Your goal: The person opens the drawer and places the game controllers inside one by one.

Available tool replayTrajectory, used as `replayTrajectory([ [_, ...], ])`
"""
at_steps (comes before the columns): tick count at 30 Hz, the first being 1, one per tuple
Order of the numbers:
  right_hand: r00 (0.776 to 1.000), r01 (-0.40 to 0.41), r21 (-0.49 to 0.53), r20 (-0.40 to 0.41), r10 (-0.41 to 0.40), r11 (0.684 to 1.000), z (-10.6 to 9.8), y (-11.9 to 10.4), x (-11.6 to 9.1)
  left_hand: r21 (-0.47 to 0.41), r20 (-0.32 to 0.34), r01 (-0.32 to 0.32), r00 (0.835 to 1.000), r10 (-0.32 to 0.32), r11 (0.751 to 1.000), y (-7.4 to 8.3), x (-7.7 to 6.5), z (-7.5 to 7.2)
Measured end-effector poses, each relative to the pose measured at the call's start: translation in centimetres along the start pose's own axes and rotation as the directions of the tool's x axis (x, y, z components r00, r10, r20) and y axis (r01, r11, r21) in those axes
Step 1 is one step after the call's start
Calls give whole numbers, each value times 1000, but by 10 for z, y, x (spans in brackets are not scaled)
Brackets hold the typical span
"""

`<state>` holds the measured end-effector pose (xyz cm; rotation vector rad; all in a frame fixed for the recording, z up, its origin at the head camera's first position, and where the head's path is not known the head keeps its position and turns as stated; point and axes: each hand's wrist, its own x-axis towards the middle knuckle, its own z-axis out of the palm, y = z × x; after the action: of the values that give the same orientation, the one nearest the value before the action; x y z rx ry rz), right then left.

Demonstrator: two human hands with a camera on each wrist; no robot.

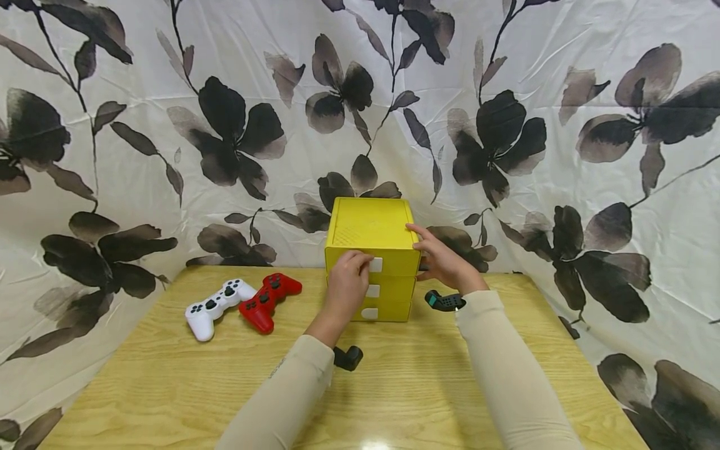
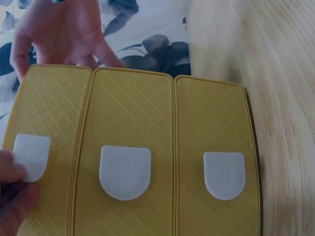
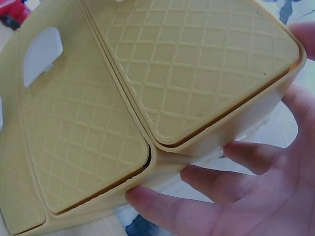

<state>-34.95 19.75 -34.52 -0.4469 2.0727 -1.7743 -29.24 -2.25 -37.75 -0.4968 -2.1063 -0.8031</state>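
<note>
A yellow three-drawer box (image 1: 371, 219) stands at the back middle of the table, its drawer fronts facing me. With thumb and fingers, my left hand (image 1: 345, 284) pinches the white handle (image 2: 33, 155) of the top drawer. Lower down, the middle drawer handle (image 2: 125, 172) and bottom drawer handle (image 2: 224, 175) are free of any hand. My right hand (image 1: 447, 262) rests against the box's right side, one finger up at the top edge. In the right wrist view, its extended fingers (image 3: 172, 209) touch the side wall. All drawer fronts look closed.
Left of the box lie a white game controller (image 1: 199, 322) and a red game controller (image 1: 260, 317), touching or overlapping. A small black device with buttons (image 1: 450, 302) lies under my right wrist. Another black object (image 1: 349, 358) is partly hidden by my left sleeve. Floral cloth (image 1: 394, 144) hangs behind.
</note>
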Motion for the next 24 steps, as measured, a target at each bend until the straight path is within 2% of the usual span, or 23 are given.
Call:
replayTrajectory([
  [11,1000,4,0,-11,-4,1000,0,1,0,-40,18,13,1000,-12,999,-2,-2,-2],
  [24,999,9,-25,-32,-10,1000,0,1,0,-113,6,84,996,-84,990,-13,-18,-2],
])
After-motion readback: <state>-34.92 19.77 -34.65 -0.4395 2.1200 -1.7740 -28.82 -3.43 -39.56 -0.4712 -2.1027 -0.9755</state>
